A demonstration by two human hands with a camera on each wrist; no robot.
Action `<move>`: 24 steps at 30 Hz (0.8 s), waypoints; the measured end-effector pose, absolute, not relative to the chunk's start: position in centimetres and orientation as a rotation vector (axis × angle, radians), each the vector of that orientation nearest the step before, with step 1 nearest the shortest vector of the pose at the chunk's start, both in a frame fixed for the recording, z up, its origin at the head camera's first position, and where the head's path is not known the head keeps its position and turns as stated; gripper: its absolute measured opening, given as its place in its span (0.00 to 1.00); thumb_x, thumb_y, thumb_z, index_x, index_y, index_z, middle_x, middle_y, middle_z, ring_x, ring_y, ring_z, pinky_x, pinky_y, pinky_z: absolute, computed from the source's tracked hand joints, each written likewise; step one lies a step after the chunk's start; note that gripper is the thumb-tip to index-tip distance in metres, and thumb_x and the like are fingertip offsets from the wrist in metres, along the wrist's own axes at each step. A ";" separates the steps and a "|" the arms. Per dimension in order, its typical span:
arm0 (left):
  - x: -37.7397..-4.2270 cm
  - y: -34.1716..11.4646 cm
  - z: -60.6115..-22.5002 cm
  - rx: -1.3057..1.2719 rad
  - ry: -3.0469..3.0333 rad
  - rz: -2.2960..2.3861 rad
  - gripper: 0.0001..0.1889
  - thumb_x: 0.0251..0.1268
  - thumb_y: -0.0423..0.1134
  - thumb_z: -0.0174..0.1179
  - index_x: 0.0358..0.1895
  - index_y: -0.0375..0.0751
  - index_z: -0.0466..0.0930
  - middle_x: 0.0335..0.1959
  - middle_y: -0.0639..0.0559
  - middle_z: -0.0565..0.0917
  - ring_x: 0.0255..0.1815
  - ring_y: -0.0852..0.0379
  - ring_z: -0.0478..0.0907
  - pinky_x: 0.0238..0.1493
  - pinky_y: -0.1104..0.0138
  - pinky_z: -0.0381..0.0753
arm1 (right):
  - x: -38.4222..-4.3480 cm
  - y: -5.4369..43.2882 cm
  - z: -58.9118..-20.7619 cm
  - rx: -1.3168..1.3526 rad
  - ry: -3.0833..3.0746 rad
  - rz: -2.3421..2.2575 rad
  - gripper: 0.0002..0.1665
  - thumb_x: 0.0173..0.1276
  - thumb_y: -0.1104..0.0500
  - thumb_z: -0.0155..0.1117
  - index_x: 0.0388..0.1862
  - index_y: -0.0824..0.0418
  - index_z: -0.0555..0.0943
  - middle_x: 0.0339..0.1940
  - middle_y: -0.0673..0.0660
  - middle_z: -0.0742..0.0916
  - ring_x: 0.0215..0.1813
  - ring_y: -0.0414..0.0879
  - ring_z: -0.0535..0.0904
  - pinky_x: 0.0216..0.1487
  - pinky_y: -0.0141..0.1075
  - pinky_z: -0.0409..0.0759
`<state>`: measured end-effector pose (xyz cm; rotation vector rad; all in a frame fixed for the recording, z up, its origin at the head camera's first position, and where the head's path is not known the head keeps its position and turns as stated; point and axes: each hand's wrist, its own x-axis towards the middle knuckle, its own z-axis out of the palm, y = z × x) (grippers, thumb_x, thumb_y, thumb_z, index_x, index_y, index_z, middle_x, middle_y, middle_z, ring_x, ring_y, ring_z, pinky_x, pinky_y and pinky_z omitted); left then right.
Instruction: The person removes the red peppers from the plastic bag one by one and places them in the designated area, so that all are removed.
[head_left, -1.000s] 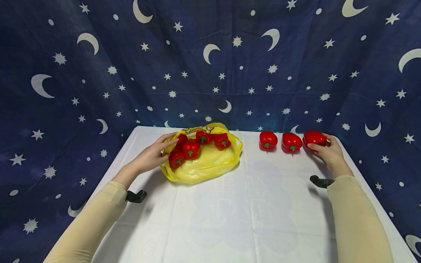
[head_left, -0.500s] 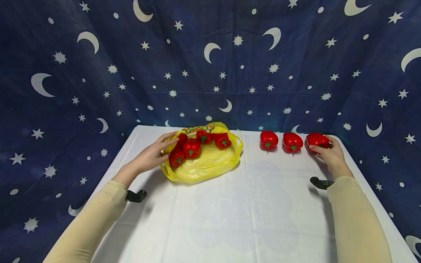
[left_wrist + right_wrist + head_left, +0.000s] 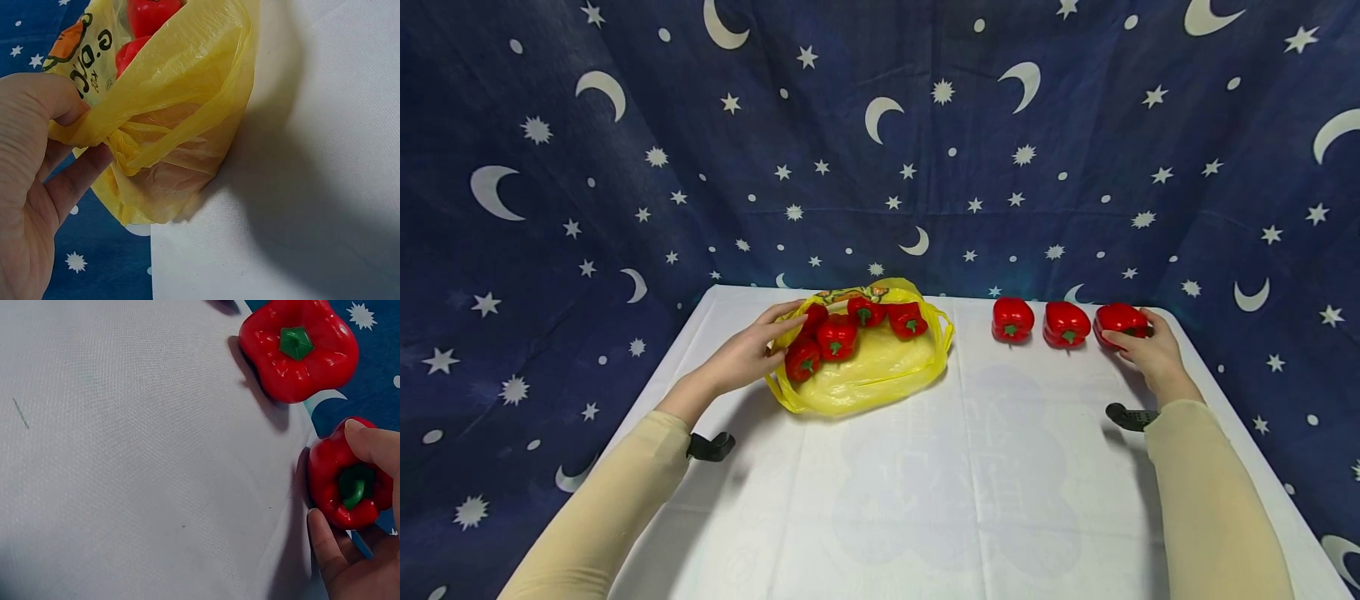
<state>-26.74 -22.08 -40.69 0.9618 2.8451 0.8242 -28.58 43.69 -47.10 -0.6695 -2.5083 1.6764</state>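
Note:
A yellow plastic bag (image 3: 880, 371) lies with its mouth spread on the table, several red bell peppers (image 3: 837, 337) bunched along its left and far side. My left hand (image 3: 745, 354) holds the bag's left edge; in the left wrist view, thumb and fingers pinch the gathered yellow film (image 3: 131, 147). At the far right corner my right hand (image 3: 1157, 354) grips a red bell pepper (image 3: 1118, 319). The right wrist view shows the thumb on one side of this pepper (image 3: 328, 478) and the fingers on the other, its green stem toward the camera.
Two more red bell peppers, one left (image 3: 1012, 320) and one nearer my right hand (image 3: 1065, 323), stand in a row at the back edge. A white cloth covers the table (image 3: 925, 483). Behind hangs a dark blue curtain (image 3: 835, 100) with moons and stars.
The pepper in my right hand has shifted slightly right and toward me, mostly in the first half second. My left hand and the bag stay as they were.

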 end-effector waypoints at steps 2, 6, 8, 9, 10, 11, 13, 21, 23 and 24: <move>-26.7 -22.0 -40.7 0.960 2.843 0.827 0.36 0.66 0.25 0.57 0.79 0.46 0.65 0.83 0.56 0.51 0.59 0.50 0.70 0.42 0.60 0.77 | -28.5 43.7 -47.1 -0.668 -2.512 1.678 0.60 0.72 0.49 0.67 0.86 0.56 0.36 0.85 0.65 0.46 0.81 0.65 0.50 0.68 0.47 0.68; -26.7 -22.0 -40.7 0.961 2.838 0.834 0.36 0.66 0.25 0.57 0.79 0.46 0.65 0.83 0.56 0.51 0.60 0.50 0.70 0.43 0.60 0.77 | -28.3 43.8 -46.9 -0.693 -2.512 1.685 0.60 0.73 0.48 0.66 0.86 0.55 0.35 0.85 0.66 0.46 0.81 0.66 0.51 0.69 0.50 0.67; -26.8 -22.0 -40.7 0.964 2.838 0.837 0.36 0.66 0.25 0.57 0.78 0.46 0.65 0.83 0.56 0.51 0.60 0.50 0.70 0.43 0.60 0.77 | -28.2 43.9 -46.7 -0.724 -2.502 1.691 0.60 0.73 0.46 0.66 0.86 0.55 0.35 0.85 0.66 0.47 0.80 0.66 0.53 0.70 0.52 0.66; -26.8 -22.0 -40.7 0.967 2.838 0.838 0.36 0.66 0.25 0.56 0.78 0.45 0.65 0.83 0.56 0.51 0.60 0.50 0.70 0.44 0.60 0.77 | -28.1 44.0 -46.5 -0.742 -2.500 1.686 0.60 0.73 0.45 0.65 0.86 0.54 0.36 0.85 0.66 0.47 0.80 0.66 0.53 0.70 0.52 0.66; -26.8 -22.0 -40.7 0.970 2.839 0.838 0.36 0.67 0.25 0.56 0.78 0.45 0.65 0.83 0.56 0.51 0.60 0.50 0.69 0.44 0.60 0.77 | -28.0 44.1 -46.4 -0.761 -2.495 1.679 0.59 0.73 0.44 0.64 0.86 0.55 0.36 0.85 0.66 0.48 0.80 0.66 0.55 0.70 0.52 0.66; -26.8 -22.0 -40.7 0.970 2.839 0.840 0.35 0.67 0.25 0.56 0.78 0.45 0.66 0.83 0.57 0.51 0.60 0.50 0.69 0.43 0.60 0.77 | -27.9 44.2 -46.3 -0.781 -2.481 1.678 0.58 0.73 0.43 0.63 0.86 0.54 0.37 0.85 0.66 0.48 0.80 0.65 0.55 0.71 0.52 0.65; -26.8 -21.9 -40.7 0.973 2.838 0.841 0.35 0.67 0.25 0.56 0.78 0.45 0.66 0.83 0.57 0.51 0.59 0.50 0.70 0.43 0.60 0.76 | -27.7 44.5 -46.0 -0.809 -2.465 1.657 0.56 0.74 0.42 0.62 0.86 0.55 0.39 0.85 0.65 0.49 0.80 0.65 0.55 0.71 0.52 0.65; -26.7 -21.9 -40.6 0.956 2.836 0.840 0.35 0.67 0.25 0.57 0.78 0.46 0.66 0.83 0.56 0.52 0.59 0.50 0.70 0.44 0.60 0.77 | -26.5 45.4 -45.3 -0.773 -2.511 1.502 0.52 0.76 0.41 0.56 0.85 0.60 0.43 0.83 0.67 0.54 0.75 0.66 0.62 0.71 0.52 0.68; -26.7 -21.9 -40.6 0.953 2.839 0.835 0.35 0.67 0.26 0.57 0.78 0.45 0.66 0.83 0.57 0.51 0.60 0.50 0.70 0.45 0.60 0.77 | -26.2 45.5 -45.1 -0.753 -2.533 1.434 0.51 0.76 0.40 0.55 0.85 0.60 0.45 0.83 0.67 0.57 0.73 0.65 0.63 0.70 0.52 0.70; -26.7 -21.9 -40.6 0.952 2.840 0.834 0.35 0.67 0.26 0.57 0.78 0.45 0.66 0.83 0.57 0.51 0.60 0.50 0.69 0.45 0.60 0.77 | -26.1 45.4 -44.9 -0.739 -2.541 1.398 0.51 0.76 0.39 0.54 0.85 0.59 0.46 0.82 0.67 0.59 0.73 0.64 0.64 0.70 0.52 0.70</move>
